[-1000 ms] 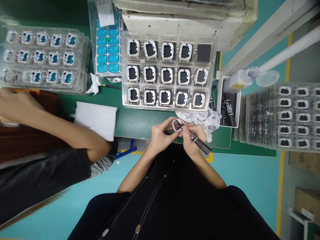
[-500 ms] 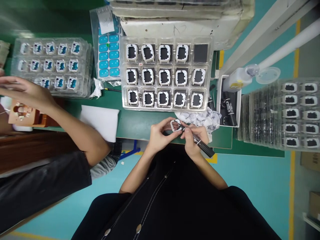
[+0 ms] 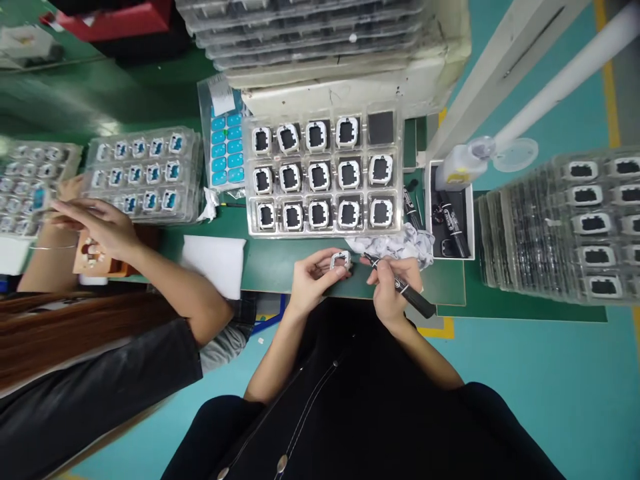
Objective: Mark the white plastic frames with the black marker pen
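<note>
Pinched in the fingers of my left hand is a small white square frame with rounded corners, held over the table's front edge. My right hand grips a black marker pen, its tip pointing left toward the frame and a short gap away from it. Just beyond my hands lies a clear plastic tray of similar white frames on dark pads. Its far right pocket shows only a dark pad. Crumpled white paper lies beyond my right hand.
A co-worker's arm reaches in from the left, near trays of parts and an orange fixture. To the right stand a white box holding markers and a bottle, and stacked trays. A folded white cloth lies left.
The marker tip has come away from the white frame, and my hands have moved apart. The view has shifted, showing more of the table's far and left side.
</note>
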`<state>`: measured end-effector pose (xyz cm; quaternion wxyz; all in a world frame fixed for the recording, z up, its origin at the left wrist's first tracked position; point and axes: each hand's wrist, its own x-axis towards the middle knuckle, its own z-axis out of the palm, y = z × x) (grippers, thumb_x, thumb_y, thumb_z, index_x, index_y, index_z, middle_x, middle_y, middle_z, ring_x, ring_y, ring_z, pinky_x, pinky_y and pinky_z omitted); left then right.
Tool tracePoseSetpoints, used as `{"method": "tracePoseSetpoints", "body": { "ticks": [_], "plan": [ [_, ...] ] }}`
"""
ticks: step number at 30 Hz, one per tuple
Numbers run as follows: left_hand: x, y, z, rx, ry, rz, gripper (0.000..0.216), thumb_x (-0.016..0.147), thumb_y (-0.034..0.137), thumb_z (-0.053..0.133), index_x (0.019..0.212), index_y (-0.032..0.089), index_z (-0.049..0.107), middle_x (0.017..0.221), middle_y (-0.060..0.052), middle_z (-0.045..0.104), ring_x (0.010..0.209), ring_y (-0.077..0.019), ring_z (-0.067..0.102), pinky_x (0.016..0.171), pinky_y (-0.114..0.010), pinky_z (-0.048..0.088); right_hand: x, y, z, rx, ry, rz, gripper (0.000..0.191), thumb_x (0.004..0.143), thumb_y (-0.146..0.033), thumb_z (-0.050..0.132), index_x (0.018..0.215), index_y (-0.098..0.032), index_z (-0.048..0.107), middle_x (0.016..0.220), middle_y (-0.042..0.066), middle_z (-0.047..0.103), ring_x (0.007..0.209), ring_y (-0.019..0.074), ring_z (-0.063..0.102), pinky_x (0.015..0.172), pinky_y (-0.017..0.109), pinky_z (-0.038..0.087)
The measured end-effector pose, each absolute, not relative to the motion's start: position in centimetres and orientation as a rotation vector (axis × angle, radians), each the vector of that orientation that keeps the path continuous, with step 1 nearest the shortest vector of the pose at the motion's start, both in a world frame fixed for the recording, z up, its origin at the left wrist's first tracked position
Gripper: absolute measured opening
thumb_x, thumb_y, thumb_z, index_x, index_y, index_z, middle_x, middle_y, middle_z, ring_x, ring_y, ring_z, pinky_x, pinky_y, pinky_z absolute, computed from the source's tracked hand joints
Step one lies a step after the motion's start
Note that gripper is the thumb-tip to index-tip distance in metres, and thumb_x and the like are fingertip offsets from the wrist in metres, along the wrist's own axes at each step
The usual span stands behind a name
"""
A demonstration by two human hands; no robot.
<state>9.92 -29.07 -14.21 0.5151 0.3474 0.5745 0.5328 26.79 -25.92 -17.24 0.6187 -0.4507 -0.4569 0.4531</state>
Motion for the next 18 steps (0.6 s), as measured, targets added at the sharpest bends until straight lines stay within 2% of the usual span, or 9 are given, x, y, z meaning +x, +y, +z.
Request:
{"method": "tracePoseSetpoints", "body": {
  "ticks": [3, 7, 11, 14, 18],
  "plan": [
    [9.5, -29.2, -12.5, 0.930, 1.399, 1.276, 0.056, 0.085, 0.058, 0.104, 0.119, 0.017, 0.088, 0.088, -0.008, 0.089, 0.071, -0.0225, 0.083, 0.070, -0.034, 0.072, 26.8, -25.9, -17.2, -1.030, -1.047, 1.050, 0.027, 0.111, -0.045, 0.076, 0.102, -0.031, 0.055, 0.064, -0.013, 0.065, 0.050, 0.0149, 0.069, 0.058, 0.030, 0.062],
    [8.7, -27.6, -9.0, 1.227, 1.421, 1.319, 0.048, 0.089, 0.054, 0.102, 0.122, 0.021, 0.089, 0.084, -0.003, 0.084, 0.071, -0.0182, 0.077, 0.071, -0.030, 0.067, 26.8, -26.1, -17.0, -1.042, -1.030, 1.084, 0.026, 0.110, -0.041, 0.078, 0.100, -0.029, 0.057, 0.064, -0.011, 0.068, 0.056, 0.0165, 0.075, 0.060, 0.030, 0.065],
    [7.5, -21.8, -5.6, 1.698, 1.525, 1.328, 0.044, 0.096, 0.051, 0.097, 0.132, 0.027, 0.087, 0.085, 0.000, 0.076, 0.073, -0.0166, 0.067, 0.075, -0.030, 0.062, 26.6, -26.2, -17.2, -1.066, -1.040, 1.094, 0.026, 0.109, -0.042, 0.079, 0.099, -0.028, 0.060, 0.065, -0.009, 0.071, 0.059, 0.0188, 0.079, 0.061, 0.031, 0.067],
    [6.8, -15.0, -4.9, 2.068, 1.582, 1.234, 0.044, 0.098, 0.055, 0.093, 0.132, 0.028, 0.087, 0.094, -0.003, 0.071, 0.082, -0.0206, 0.066, 0.086, -0.036, 0.062, 26.5, -26.0, -17.4, -1.043, -1.035, 1.093, 0.027, 0.109, -0.044, 0.079, 0.098, -0.028, 0.061, 0.065, -0.008, 0.071, 0.055, 0.0178, 0.075, 0.056, 0.030, 0.063],
    [6.8, -6.8, -6.2, 2.304, 1.615, 1.130, 0.048, 0.101, 0.053, 0.091, 0.137, 0.022, 0.084, 0.114, -0.012, 0.070, 0.110, -0.0329, 0.070, 0.108, -0.050, 0.061, 26.4, -25.8, -17.5, -1.056, -1.041, 1.079, 0.031, 0.110, -0.048, 0.077, 0.093, -0.027, 0.060, 0.065, -0.006, 0.072, 0.056, 0.0182, 0.076, 0.058, 0.030, 0.064]
  ]
}}
